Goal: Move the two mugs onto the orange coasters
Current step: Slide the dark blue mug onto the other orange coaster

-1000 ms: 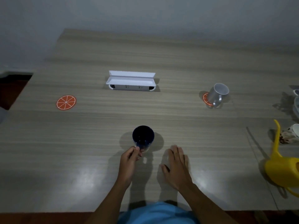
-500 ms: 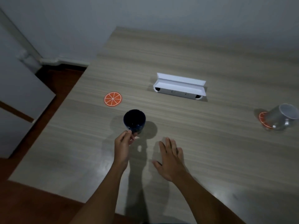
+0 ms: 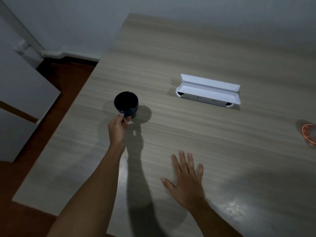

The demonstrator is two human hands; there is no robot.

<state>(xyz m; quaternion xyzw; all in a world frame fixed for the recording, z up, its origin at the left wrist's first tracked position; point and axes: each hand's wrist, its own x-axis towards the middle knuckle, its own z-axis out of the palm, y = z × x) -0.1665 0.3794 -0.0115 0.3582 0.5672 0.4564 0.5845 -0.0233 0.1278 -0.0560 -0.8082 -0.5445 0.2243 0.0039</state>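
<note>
Left hand (image 3: 118, 128) pinches the handle of the dark blue mug (image 3: 126, 104), thumb and fingers closed around it at the mug's near side. That mug is upright with its mouth open to the camera, near the left edge of the wood-grain bench (image 3: 196, 53); whether its base touches the surface or hangs just above cannot be told, though its shadow falls close beside it on the right. No coaster shows around or under it. Right hand (image 3: 187, 181) lies released and flat on the bench, palm down with fingers spread, well apart from the mug and nearer to the person. Farther back and to the right sits a white folded box (image 3: 208, 92) with its flaps open, lying lengthwise. At the right border of the view, part of an orange coaster (image 3: 307, 135) is visible, with a blurred grey shape on top of it that is cut off by the frame. Beyond the bench's left edge are a reddish-brown floor (image 3: 65, 79) and a grey wall.
</note>
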